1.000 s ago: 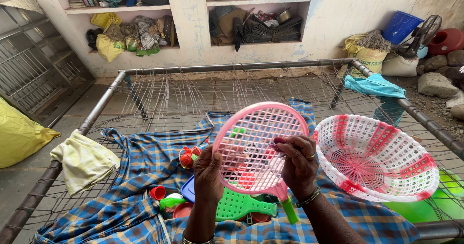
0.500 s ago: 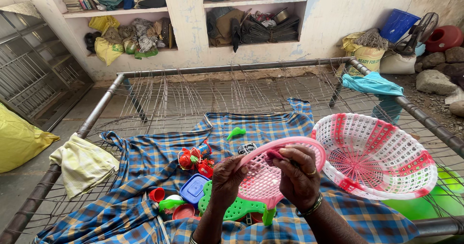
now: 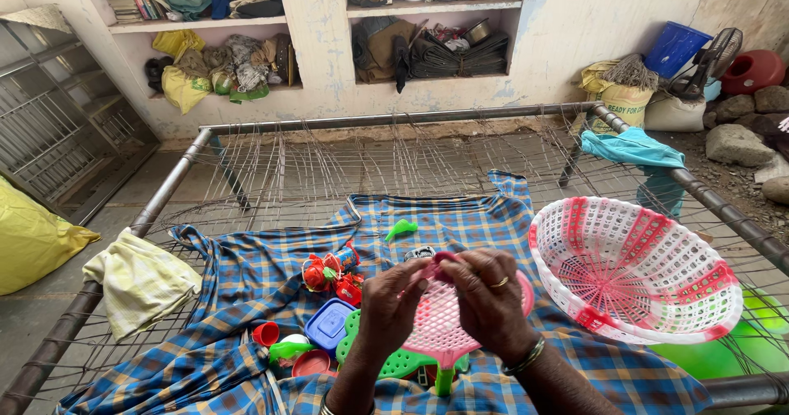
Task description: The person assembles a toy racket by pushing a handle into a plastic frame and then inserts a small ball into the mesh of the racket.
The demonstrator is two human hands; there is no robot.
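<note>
The right hand [image 3: 486,300] closes its fingers over the top rim of a pink plastic sieve [image 3: 444,329], thumb and forefinger pinching the edge; a ring shows on one finger and bangles sit at the wrist. The left hand [image 3: 393,304] meets it from nine o'clock, its fingers curled onto the same rim, so both hands grip the sieve together. The sieve lies tilted low over the cloth, its mesh face turned up and its short green handle [image 3: 445,380] pointing to six o'clock.

Directly under the sieve, a green perforated plastic piece [image 3: 386,363] pokes out at seven o'clock. Just beside it, at nine o'clock from the hands, lies a blue lidded box [image 3: 329,325], with a small red cup [image 3: 265,333] and a red-rimmed dish [image 3: 312,362] near it. At ten o'clock rests a cluster of red and orange toys [image 3: 327,272], and at twelve o'clock a small green curved piece [image 3: 401,229] lies alone.

All of this rests on a blue checked cloth [image 3: 246,267] spread over a metal cot frame [image 3: 394,121] strung with cords. At three o'clock from the hands a large pink and white latticed basket [image 3: 633,269] stands tipped on the cords, well apart from the sieve. A pale yellow cloth [image 3: 140,279] hangs over the cot's rail at nine o'clock, and a turquoise cloth [image 3: 631,147] drapes over the rail at two o'clock.
</note>
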